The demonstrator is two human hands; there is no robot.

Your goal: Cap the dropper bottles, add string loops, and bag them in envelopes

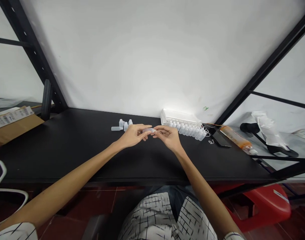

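A wide matte-black tabletop [67, 146] carries a row of small translucent plastic dropper bottles [190, 130] just right of the hands and a loose cluster of the same bottles [123, 125] behind the left hand [131, 136]. Left hand and right hand [169, 136] pinch opposite ends of one small translucent bottle [149, 130], its long axis lying left-right, equally near both.

Worktop [67, 146], lower centre: matt black, smooth. Small bottles [190, 130], centre-right: translucent whitish plastic, slight sheen; same for the one [148, 130] btwn the hands. White tray [179, 117] behind: glossy plastic. Box [12, 125], left edge: matt brown cardboard w/ paper label. Stool [267, 203], lower right: glossy red plastic.
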